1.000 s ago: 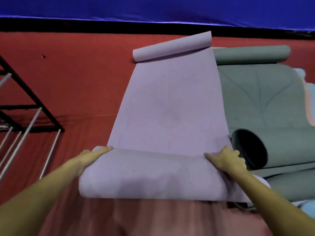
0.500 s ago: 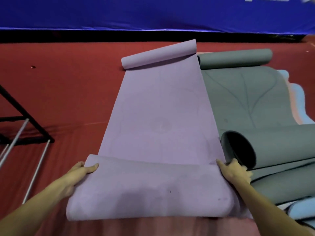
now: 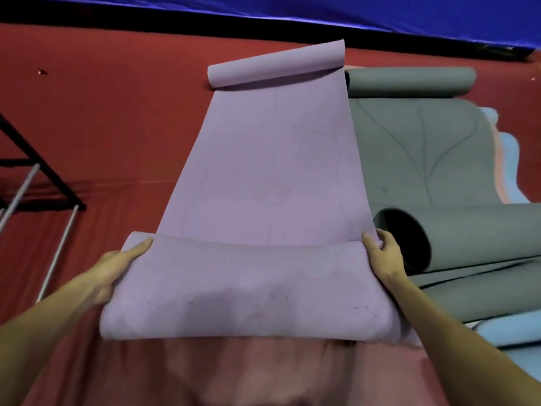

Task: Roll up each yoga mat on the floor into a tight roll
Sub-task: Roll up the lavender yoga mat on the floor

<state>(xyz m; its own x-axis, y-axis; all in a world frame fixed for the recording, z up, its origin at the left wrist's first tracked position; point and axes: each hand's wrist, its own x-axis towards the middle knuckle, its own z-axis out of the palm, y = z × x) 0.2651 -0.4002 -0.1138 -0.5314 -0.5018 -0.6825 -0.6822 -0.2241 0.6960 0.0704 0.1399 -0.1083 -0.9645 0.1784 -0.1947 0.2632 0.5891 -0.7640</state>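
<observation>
Loosely curled matte purple mat (image 3: pixel 263 159), both hands' grip.

- There is a single view, taken from the person's head and tipped forward and down along both forearms.
- It sits close over the left hand (image 3: pixel 117 266) and right hand (image 3: pixel 382 253), which frame the near fold of the purple mat (image 3: pixel 263 159).
- The lens is wide: the red floor (image 3: pixel 102 112) bends outward, and the blue wall (image 3: pixel 380 10) slants across the top.
- At the right edge the grey mat (image 3: pixel 424 142) runs partly out of frame; the bottom looks smeared, perhaps by blur.
</observation>
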